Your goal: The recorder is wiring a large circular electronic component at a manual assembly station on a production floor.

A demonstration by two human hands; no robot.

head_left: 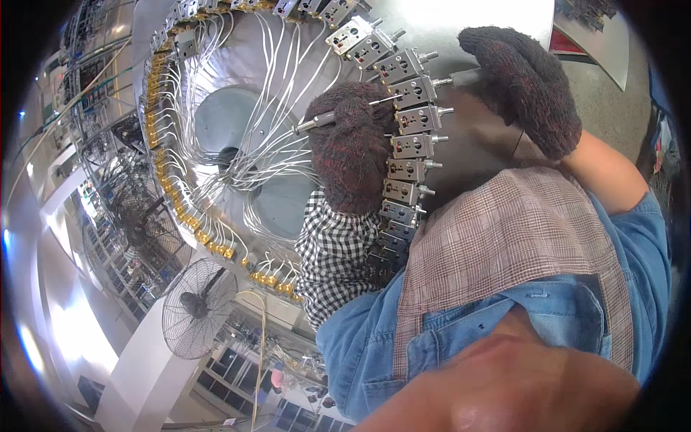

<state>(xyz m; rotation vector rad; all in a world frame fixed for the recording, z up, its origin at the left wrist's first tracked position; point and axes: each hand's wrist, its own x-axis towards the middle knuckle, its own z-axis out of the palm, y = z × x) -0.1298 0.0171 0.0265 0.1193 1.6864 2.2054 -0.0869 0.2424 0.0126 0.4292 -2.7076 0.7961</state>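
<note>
My left hand [350,155], in a dark knitted glove, is closed beside the inner side of a curved row of small metal control boxes [416,119]. A slim silvery rod [320,121] with a thicker sleeve crosses this glove, its thin end near a box. On the outer side, my right hand [529,86], gloved alike, is closed. A blurred grey piece [468,76] juts from it toward the shaft of one box; its kind cannot be made out. The boxes have short shafts pointing outward. The fingertips of both hands are mostly hidden.
White wires [277,147] run from the round fixture's middle to its rim, where brass-coloured fittings [173,189] sit on the left side. Grey round plates [229,119] lie inside the ring. A standing fan [194,304] is at lower left, with racks beyond.
</note>
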